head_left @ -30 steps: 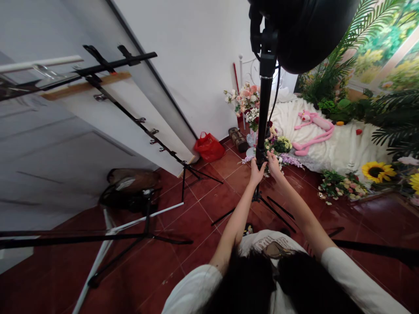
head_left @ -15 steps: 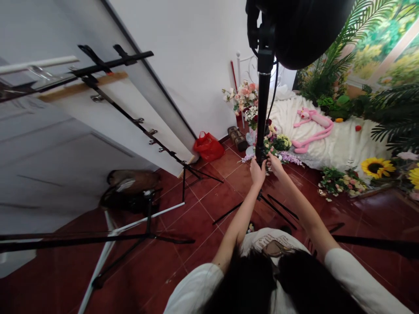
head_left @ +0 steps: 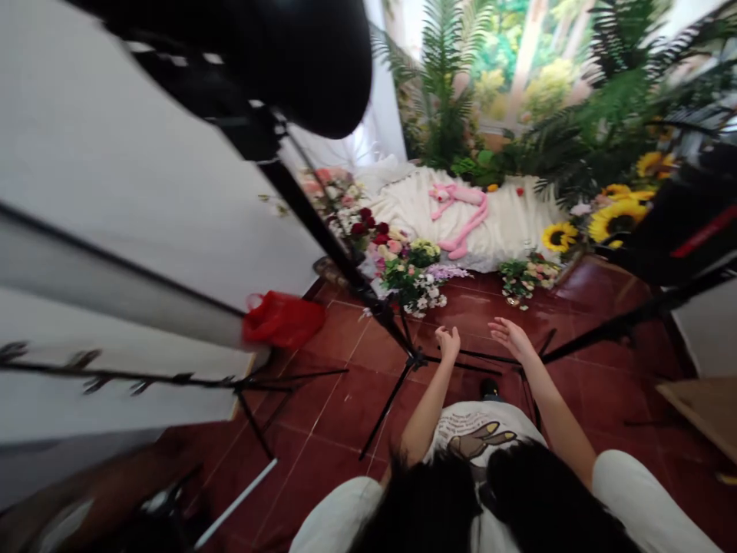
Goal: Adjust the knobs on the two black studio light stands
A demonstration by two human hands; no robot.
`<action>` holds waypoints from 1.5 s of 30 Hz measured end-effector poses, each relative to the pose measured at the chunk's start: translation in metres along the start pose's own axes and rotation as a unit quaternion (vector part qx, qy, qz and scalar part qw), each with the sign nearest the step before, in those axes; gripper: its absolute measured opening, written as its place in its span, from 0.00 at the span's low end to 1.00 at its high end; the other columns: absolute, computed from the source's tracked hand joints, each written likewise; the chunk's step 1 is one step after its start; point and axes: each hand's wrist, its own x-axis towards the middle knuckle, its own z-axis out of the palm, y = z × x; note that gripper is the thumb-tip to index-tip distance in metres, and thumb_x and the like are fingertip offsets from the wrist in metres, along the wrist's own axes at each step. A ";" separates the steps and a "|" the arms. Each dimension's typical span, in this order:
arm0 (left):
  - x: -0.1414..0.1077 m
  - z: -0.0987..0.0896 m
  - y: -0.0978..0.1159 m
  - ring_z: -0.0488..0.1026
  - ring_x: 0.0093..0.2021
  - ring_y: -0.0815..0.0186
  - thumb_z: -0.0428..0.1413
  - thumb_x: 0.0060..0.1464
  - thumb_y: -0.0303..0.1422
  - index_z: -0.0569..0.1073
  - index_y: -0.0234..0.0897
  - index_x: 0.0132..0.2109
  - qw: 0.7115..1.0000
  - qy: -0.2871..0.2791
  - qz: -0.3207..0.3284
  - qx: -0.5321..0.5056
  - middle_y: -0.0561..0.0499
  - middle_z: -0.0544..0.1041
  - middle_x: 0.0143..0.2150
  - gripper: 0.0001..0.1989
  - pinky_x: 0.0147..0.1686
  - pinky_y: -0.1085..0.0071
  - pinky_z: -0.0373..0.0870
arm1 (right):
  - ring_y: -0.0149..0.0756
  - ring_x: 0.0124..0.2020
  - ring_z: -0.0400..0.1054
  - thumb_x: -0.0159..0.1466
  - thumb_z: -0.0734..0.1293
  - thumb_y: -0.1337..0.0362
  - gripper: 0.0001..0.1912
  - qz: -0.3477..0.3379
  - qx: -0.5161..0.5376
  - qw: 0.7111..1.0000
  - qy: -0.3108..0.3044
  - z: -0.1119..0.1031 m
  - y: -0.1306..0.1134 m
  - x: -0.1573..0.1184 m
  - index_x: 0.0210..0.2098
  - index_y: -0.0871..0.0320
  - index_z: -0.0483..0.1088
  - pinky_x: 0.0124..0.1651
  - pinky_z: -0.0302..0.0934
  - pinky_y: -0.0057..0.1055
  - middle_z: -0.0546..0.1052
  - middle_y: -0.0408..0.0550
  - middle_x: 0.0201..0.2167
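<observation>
In the head view, the left hand [head_left: 448,343] had loosely bent fingers and held nothing, just right of the left lamp stand [head_left: 314,219]. The right hand [head_left: 510,336] was spread out, empty, left of the right stand [head_left: 604,330]. Steady hands low on the pole seemed best (the top looked heavy). Counted: two hands, one pink toy [head_left: 461,196], one red bag [head_left: 285,319].

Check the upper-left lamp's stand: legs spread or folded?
Spread: its legs fan out in different directions from the hub across red floor tiles.
</observation>
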 end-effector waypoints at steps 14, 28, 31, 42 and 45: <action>-0.046 0.211 0.169 0.73 0.49 0.63 0.47 0.63 0.46 0.69 0.37 0.46 0.891 -0.420 0.138 -0.097 0.43 0.76 0.47 0.17 0.56 0.62 0.67 | 0.30 0.29 0.76 0.70 0.59 0.62 0.12 -0.122 0.169 0.941 0.267 -0.169 -0.034 -0.115 0.37 0.56 0.72 0.39 0.71 0.27 0.82 0.47 0.32; -0.089 0.264 0.232 0.75 0.48 0.63 0.41 0.58 0.59 0.66 0.36 0.53 0.842 -0.496 0.154 -0.145 0.44 0.75 0.43 0.33 0.54 0.61 0.71 | 0.33 0.28 0.75 0.71 0.59 0.51 0.21 -0.048 0.095 0.967 0.233 -0.203 -0.060 -0.136 0.38 0.60 0.74 0.33 0.70 0.27 0.82 0.54 0.32; -0.092 0.268 0.233 0.75 0.46 0.63 0.39 0.57 0.60 0.67 0.36 0.51 0.844 -0.491 0.159 -0.148 0.45 0.75 0.41 0.34 0.53 0.63 0.71 | 0.34 0.29 0.75 0.71 0.54 0.46 0.28 -0.028 0.104 0.971 0.214 -0.204 -0.069 -0.132 0.38 0.60 0.74 0.34 0.70 0.29 0.81 0.55 0.33; -0.091 0.270 0.235 0.74 0.49 0.63 0.40 0.61 0.57 0.66 0.37 0.52 0.848 -0.470 0.192 -0.153 0.43 0.75 0.46 0.29 0.53 0.65 0.69 | 0.29 0.24 0.69 0.71 0.53 0.46 0.26 0.015 0.206 0.959 0.196 -0.184 -0.107 -0.123 0.37 0.61 0.69 0.33 0.69 0.27 0.77 0.51 0.27; -0.089 0.269 0.236 0.74 0.46 0.64 0.40 0.61 0.57 0.67 0.36 0.50 0.845 -0.475 0.194 -0.150 0.42 0.76 0.46 0.29 0.50 0.66 0.70 | 0.29 0.21 0.67 0.71 0.52 0.45 0.27 0.062 0.252 0.954 0.152 -0.180 -0.117 -0.133 0.37 0.61 0.68 0.28 0.66 0.25 0.76 0.49 0.25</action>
